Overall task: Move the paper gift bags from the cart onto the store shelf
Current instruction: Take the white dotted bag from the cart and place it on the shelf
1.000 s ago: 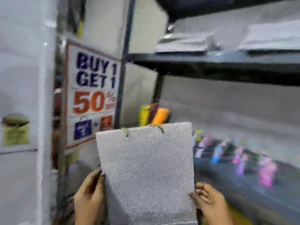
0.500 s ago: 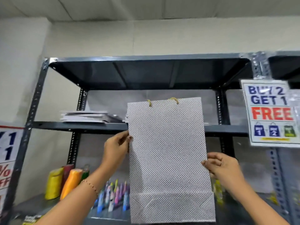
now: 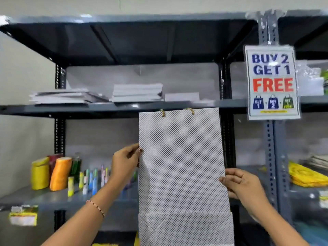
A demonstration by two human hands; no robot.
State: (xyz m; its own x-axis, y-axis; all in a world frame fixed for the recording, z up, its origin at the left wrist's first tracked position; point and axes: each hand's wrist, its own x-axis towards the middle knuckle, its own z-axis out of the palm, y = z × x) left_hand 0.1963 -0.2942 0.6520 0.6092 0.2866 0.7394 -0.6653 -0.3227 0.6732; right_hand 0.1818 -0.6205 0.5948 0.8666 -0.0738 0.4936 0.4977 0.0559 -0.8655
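Observation:
A flat white paper gift bag [image 3: 182,166] with small dark dots and gold cord handles hangs upright in front of the grey metal shelf unit [image 3: 124,108]. My left hand [image 3: 125,161] pinches its left edge about halfway up. My right hand [image 3: 239,183] grips its right edge lower down. The bag's top edge sits level with the front lip of the middle shelf. On that shelf lie flat stacks of white bags [image 3: 137,92] and a looser pile [image 3: 65,96] to the left. The cart is out of view.
The lower shelf holds yellow and orange rolls [image 3: 53,173] and several small coloured bottles [image 3: 88,180]. A "BUY 2 GET 1 FREE" sign [image 3: 271,82] hangs on the right upright post. Yellow packets [image 3: 307,176] lie in the neighbouring bay. A small box [image 3: 23,214] sits at the lower left.
The view swung up from the lower shelf to the middle shelf. The bag was raised in front of the shelving, then shifted right and closer; both hands kept hold of its edges.

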